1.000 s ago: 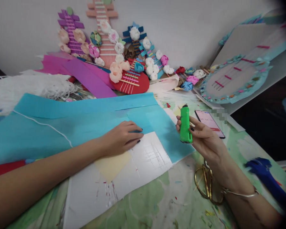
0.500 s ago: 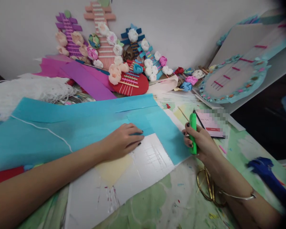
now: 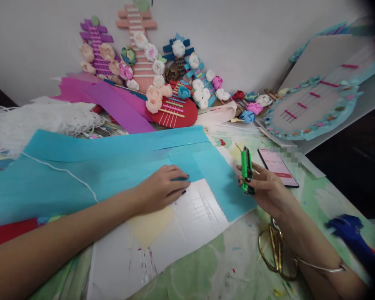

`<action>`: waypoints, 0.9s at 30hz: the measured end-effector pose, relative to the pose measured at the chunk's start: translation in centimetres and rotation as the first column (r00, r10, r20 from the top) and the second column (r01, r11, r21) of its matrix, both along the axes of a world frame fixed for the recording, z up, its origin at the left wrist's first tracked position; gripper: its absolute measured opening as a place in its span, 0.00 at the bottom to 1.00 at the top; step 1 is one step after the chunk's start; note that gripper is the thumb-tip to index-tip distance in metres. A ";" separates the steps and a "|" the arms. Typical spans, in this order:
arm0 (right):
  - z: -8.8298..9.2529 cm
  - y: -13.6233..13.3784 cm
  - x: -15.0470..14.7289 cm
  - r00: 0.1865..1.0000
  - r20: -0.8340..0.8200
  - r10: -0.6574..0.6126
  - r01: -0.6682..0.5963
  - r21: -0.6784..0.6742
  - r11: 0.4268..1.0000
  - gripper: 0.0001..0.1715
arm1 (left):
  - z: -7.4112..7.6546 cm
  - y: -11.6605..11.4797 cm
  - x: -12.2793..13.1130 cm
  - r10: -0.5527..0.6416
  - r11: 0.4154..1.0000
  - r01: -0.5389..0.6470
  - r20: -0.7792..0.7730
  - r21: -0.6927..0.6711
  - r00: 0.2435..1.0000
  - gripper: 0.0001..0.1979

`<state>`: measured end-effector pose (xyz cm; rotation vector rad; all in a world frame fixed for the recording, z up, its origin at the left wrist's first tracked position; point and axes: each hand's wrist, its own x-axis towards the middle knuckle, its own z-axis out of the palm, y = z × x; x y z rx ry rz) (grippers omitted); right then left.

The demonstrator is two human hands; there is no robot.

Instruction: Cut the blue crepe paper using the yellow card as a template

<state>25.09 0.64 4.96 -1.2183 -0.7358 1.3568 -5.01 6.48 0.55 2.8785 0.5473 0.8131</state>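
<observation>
My left hand (image 3: 164, 189) lies palm down on the turquoise paper (image 3: 106, 166), fingers curled at the paper's lower edge where it meets a white sheet (image 3: 162, 237). My right hand (image 3: 264, 187) grips a green utility knife (image 3: 246, 170), held edge-on just off the turquoise paper's right corner. A thin bangle circles my right wrist.
A phone (image 3: 278, 167) with a lit screen lies right of the knife. Gold-handled scissors (image 3: 273, 250) sit under my right forearm. Paper flowers and a red instrument model (image 3: 175, 110) crowd the back wall. White string (image 3: 46, 118) is piled at left; a round blue-edged board (image 3: 312, 104) leans at right.
My right hand has turned the green knife from its broad face to edge-on, dipping toward the table and rising a little. My left hand stayed on the paper.
</observation>
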 end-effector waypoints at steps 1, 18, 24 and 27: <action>0.0 0.0 0.1 1.000 -0.002 0.019 -0.019 0.008 1.000 0.33 | 0.0 0.0 0.0 0.001 1.000 -0.001 -0.002 -0.012 1.000 0.13; -1.0 0.6 0.7 1.000 0.019 -0.016 0.016 -0.012 1.000 0.19 | 0.0 0.2 0.0 0.011 0.994 -0.009 0.011 -0.111 1.000 0.12; -1.0 0.7 0.6 0.969 0.245 -0.041 0.046 -0.016 0.999 0.22 | 0.0 0.2 -0.1 0.011 0.993 -0.011 0.006 -0.116 1.000 0.12; -1.0 0.6 0.5 0.944 0.328 -0.039 0.052 -0.030 0.998 0.23 | -0.2 0.2 -0.1 0.009 0.994 -0.007 0.012 -0.112 1.000 0.12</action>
